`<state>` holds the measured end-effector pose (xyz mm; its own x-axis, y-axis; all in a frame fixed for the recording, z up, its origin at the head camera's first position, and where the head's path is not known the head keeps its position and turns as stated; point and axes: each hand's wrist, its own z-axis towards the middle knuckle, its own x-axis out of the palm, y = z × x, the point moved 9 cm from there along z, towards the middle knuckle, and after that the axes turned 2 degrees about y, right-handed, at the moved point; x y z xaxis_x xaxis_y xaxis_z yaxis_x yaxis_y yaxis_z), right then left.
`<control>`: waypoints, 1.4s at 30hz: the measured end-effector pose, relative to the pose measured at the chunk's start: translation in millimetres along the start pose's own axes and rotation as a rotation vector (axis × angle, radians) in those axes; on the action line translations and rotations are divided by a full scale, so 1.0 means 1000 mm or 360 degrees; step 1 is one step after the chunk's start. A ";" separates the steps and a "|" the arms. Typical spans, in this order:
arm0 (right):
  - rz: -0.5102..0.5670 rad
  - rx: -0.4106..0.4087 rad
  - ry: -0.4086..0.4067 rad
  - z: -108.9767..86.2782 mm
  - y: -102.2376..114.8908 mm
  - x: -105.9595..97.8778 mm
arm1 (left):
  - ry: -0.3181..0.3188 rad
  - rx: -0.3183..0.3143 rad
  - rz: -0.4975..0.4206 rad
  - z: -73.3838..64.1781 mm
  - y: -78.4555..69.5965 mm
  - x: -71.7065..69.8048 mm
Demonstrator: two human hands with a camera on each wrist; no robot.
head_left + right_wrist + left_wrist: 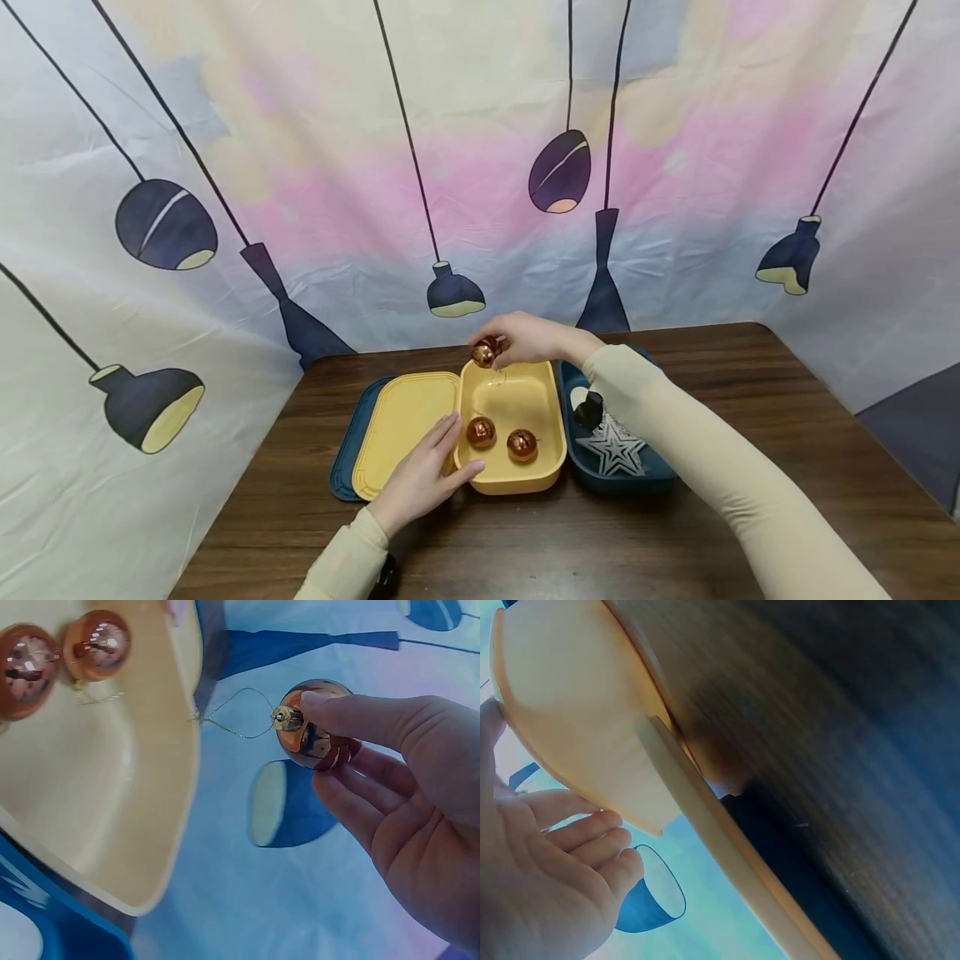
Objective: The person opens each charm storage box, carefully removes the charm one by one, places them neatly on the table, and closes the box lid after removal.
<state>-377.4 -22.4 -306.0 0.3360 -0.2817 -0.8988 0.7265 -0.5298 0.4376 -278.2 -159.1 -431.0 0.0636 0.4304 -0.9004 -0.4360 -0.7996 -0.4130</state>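
Observation:
My right hand (528, 337) pinches a shiny copper Christmas ball (322, 690) between thumb and fingers, above the far edge of a yellow box (536, 387). A gold hanging loop (244, 735) trails from the ball's cap toward the box rim. Inside the box lie two more copper balls, one on the left (481, 432) and one nearer the middle (522, 446). Fairly straight fingers of my left hand (420, 479) touch the box's left rim, with the thumb at the front left corner. The left wrist view shows the left hand (562, 862) against the box's outer wall.
To the right stands a dark blue box (622, 485) holding a silver star ornament (617, 450) and a black object (589, 411). A yellow lid (408, 417) overlaps a dark blue lid (343, 467) on the left. Behind the wooden table (540, 550) hangs a cloth printed with lamps.

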 end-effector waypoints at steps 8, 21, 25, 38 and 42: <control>0.0085 -0.0084 -0.0088 -0.026 0.014 -0.026 | 0.0013 -0.0019 -0.0027 0.000 0.000 0.002; 0.0089 0.0068 -0.0281 -0.098 -0.018 -0.070 | -0.0027 -0.0007 -0.0031 0.000 -0.002 -0.001; 0.0029 0.0147 -0.0358 -0.127 -0.033 -0.085 | -0.0047 -0.0007 -0.0033 0.001 -0.002 -0.001; 0.0107 0.0490 -0.0661 -0.219 -0.083 -0.113 | -0.0038 -0.0054 -0.0030 0.000 0.004 0.002; 0.0187 0.0547 -0.0732 -0.248 -0.092 -0.114 | -0.0038 -0.0039 -0.0027 0.003 0.001 0.003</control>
<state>-333.8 257.3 -250.6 0.0521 -0.6320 -0.7732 0.4382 -0.6813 0.5864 -280.9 -157.2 -433.3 0.0492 0.4538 -0.8897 -0.4130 -0.8019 -0.4318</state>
